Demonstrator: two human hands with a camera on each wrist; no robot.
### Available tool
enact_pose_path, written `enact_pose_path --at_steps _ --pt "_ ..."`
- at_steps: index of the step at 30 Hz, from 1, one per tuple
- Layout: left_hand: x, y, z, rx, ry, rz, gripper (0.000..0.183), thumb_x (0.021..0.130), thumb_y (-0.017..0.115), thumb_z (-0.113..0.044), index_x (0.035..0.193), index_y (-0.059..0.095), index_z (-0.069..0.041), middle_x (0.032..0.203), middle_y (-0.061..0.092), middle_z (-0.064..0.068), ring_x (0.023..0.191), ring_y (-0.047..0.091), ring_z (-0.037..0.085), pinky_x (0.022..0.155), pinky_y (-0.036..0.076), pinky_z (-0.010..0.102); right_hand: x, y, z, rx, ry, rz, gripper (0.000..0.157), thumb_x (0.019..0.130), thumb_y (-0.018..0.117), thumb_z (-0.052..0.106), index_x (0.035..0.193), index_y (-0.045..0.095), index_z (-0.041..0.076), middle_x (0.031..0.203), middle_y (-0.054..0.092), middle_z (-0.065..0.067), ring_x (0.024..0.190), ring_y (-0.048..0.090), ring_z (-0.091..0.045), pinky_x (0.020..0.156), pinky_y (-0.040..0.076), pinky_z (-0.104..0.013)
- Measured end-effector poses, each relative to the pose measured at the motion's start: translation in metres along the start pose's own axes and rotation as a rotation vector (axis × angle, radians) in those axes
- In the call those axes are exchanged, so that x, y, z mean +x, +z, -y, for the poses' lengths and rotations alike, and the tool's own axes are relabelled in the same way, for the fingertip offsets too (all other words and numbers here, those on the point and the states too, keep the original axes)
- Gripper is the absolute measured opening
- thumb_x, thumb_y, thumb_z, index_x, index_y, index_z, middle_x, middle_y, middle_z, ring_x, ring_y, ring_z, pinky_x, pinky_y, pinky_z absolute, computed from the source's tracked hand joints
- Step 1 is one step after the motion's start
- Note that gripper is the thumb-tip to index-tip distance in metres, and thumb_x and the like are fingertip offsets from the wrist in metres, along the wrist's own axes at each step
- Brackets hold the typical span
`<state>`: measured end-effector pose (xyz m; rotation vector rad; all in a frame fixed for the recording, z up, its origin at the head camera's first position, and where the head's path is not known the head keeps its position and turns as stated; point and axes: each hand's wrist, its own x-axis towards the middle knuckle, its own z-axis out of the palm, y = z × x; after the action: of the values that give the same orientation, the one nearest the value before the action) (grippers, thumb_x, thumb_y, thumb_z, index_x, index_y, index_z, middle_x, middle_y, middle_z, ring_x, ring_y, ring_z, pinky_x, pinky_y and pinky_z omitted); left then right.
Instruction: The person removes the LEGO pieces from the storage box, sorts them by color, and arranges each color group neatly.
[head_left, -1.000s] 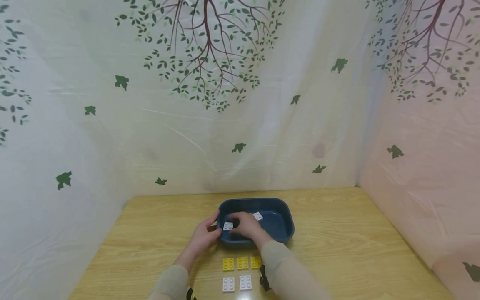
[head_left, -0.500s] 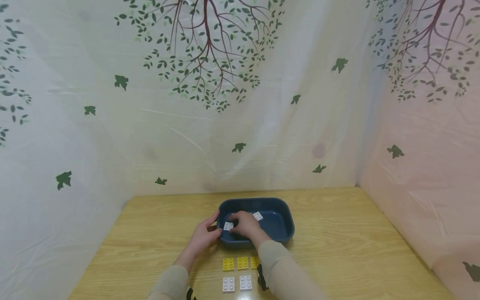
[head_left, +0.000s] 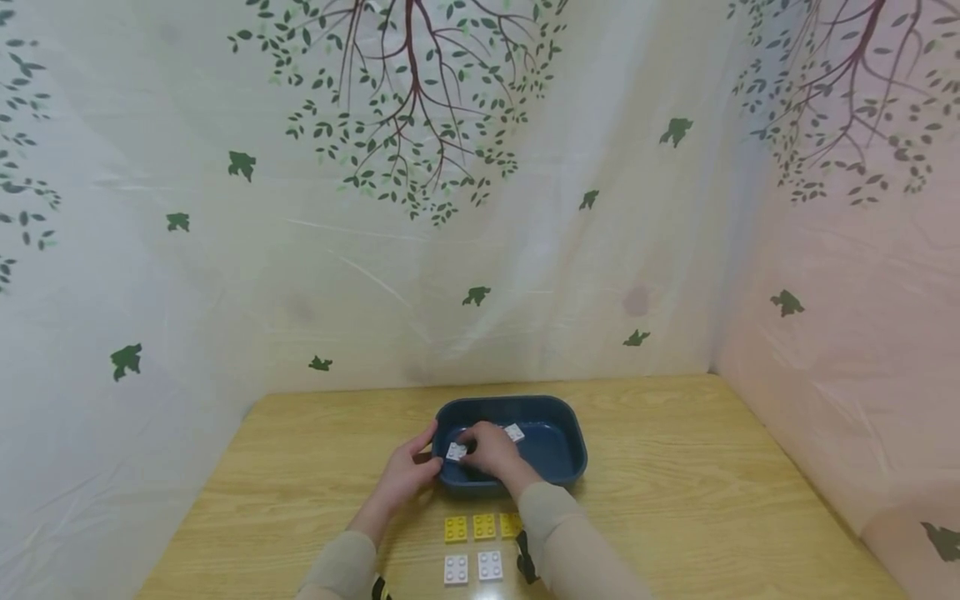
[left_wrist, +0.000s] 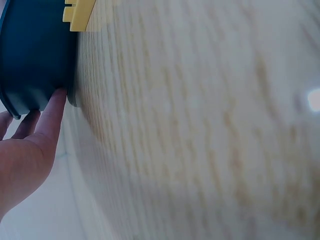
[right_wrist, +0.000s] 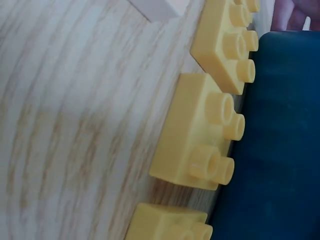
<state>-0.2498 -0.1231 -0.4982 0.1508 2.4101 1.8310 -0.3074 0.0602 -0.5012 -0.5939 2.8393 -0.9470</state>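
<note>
A dark blue bin point(head_left: 551, 479) stands on the wooden table. Its left end is touched by my left hand point(head_left: 402, 472), whose fingers and thumb lie fairly straight along the wall; the left wrist view shows this hand point(left_wrist: 25, 162) against the bin point(left_wrist: 37, 55). My right hand point(head_left: 491, 450) reaches into the bin and pinches a white toy brick point(head_left: 455, 451) between thumb and fingers, the brick partly covered by them. Another white brick point(head_left: 514, 432) lies in the bin behind this hand. The right wrist view does not show the right hand's fingers.
Before the bin is a row of yellow bricks point(head_left: 483, 526), the rightmost partly behind the right sleeve. The right wrist view has these yellow bricks point(right_wrist: 192, 135) close to the bin wall point(right_wrist: 280, 140). Two white bricks point(head_left: 490, 566) lie nearer. A patterned curtain point(head_left: 480, 250) encloses the table.
The white brick at my right fingers has turned slightly, and the right hand has shifted a little. My left hand stays at the bin's left end.
</note>
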Motion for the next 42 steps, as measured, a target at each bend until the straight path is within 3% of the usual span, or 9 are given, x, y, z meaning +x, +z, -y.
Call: enact_pose_path --at_steps 16,25,42 --pt "0.000 0.002 -0.002 0.027 0.007 -0.018 0.063 0.094 0.061 -0.006 0.152 0.039 -0.010 0.153 0.038 0.022 0.124 0.053 0.042 0.097 0.050 0.047 -0.025 -0.032 -0.007 0.119 -0.140 -0.067 0.029 0.083 0.080 0.018 0.111 0.075 0.012 0.102 0.067 0.001 0.093 0.059 -0.016 0.088 0.051 -0.038" --pt "0.002 0.002 -0.002 0.074 -0.006 -0.026 0.063 0.094 0.062 -0.009 0.153 0.039 -0.011 0.153 0.038 0.022 0.126 0.052 0.042 0.098 0.049 0.046 -0.058 -0.049 -0.012 0.150 -0.179 -0.035 0.031 0.084 0.080 0.021 0.114 0.073 0.017 0.108 0.067 0.006 0.097 0.060 -0.012 0.091 0.053 -0.037" --pt "0.003 0.001 0.000 0.004 -0.009 -0.017 0.064 0.093 0.061 -0.003 0.153 0.038 -0.011 0.154 0.035 0.025 0.126 0.051 0.045 0.091 0.054 0.044 -0.118 -0.067 -0.028 0.167 -0.254 0.005 0.031 0.084 0.080 0.022 0.114 0.074 0.023 0.105 0.064 0.013 0.095 0.058 -0.008 0.087 0.053 -0.030"
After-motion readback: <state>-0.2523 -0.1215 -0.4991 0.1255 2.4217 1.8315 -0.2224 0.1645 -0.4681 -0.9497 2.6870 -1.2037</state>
